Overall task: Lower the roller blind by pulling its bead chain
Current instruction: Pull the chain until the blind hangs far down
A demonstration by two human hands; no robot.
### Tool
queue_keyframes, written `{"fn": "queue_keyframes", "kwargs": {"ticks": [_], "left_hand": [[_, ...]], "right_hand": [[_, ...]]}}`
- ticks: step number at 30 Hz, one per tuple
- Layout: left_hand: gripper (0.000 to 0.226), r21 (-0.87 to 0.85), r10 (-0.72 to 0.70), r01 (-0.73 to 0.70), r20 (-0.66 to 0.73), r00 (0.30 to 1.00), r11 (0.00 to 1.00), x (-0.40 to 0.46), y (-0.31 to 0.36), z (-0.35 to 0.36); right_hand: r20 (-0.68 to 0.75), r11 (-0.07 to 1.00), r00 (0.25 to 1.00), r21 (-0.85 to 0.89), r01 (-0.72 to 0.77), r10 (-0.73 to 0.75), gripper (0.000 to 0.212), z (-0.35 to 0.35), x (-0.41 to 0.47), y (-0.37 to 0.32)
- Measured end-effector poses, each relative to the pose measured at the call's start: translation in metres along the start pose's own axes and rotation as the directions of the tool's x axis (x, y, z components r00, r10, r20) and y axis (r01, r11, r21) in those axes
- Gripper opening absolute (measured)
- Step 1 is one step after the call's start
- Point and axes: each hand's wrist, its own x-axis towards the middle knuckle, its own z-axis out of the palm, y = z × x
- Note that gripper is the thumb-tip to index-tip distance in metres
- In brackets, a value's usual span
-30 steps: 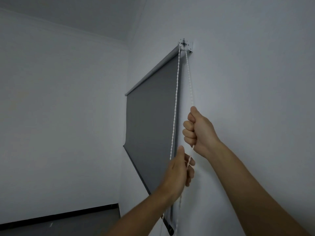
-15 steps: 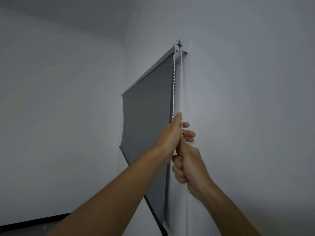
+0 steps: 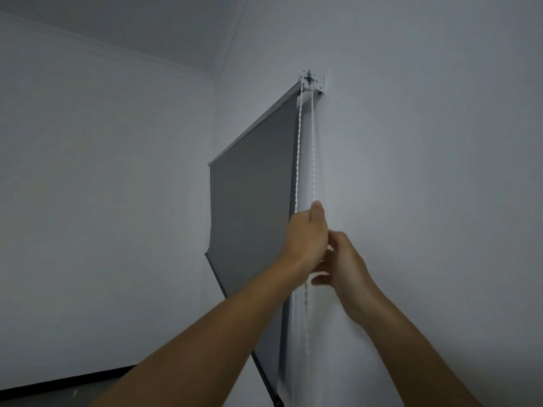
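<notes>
The grey roller blind [image 3: 249, 215] hangs on the wall ahead, its dark bottom bar [image 3: 219, 280] slanting down toward the lower edge. A white bead chain [image 3: 299, 148] drops in two strands from the metal bracket [image 3: 311, 81] at the blind's top right. My left hand [image 3: 308, 233] is raised with the thumb up and grips the chain where the strands reach it. Just below and to its right is my right hand [image 3: 345, 261], blurred, with its fingers loosely spread beside the chain and holding nothing that I can make out. Below both hands the chain [image 3: 307, 318] hangs on down.
A plain white wall [image 3: 426, 201] runs close along the right, and another [image 3: 102, 186] fills the left. The ceiling [image 3: 132, 22] is above. At the bottom left lies a dark strip [image 3: 67, 381] along the wall's foot.
My left hand rose from below and took the chain high up. My right hand pulled down from above, then loosened its fist; its fingers are now spread.
</notes>
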Motion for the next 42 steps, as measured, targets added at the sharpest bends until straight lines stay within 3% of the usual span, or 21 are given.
{"fn": "queue_keyframes", "kwargs": {"ticks": [4, 9, 17, 29, 42], "left_hand": [[0.049, 0.02, 0.092, -0.094, 0.08, 0.993, 0.995, -0.016, -0.021, -0.001], [0.054, 0.062, 0.145, -0.151, 0.08, 0.986, 0.987, -0.028, -0.04, -0.007], [0.051, 0.115, 0.181, -0.189, 0.082, 0.98, 0.975, -0.039, -0.055, -0.004], [0.054, 0.201, 0.131, -0.162, 0.159, 0.979, 0.966, -0.057, -0.108, 0.002], [0.05, 0.207, 0.032, -0.078, 0.219, 0.975, 0.975, -0.072, -0.135, 0.006]], "right_hand": [[0.05, 0.991, 0.999, 0.135, -0.019, 0.012, 0.043, 0.0, 0.019, -0.023], [0.134, 0.989, 0.99, 0.149, 0.012, -0.033, 0.043, 0.001, 0.039, -0.048], [0.044, 0.988, 0.989, 0.075, 0.136, -0.14, 0.032, 0.02, 0.046, -0.034], [-0.005, 0.964, 0.968, -0.091, 0.248, -0.25, 0.042, 0.012, 0.041, 0.026], [-0.015, 0.968, 0.978, -0.148, 0.202, -0.206, 0.044, 0.005, 0.037, 0.06]]}}
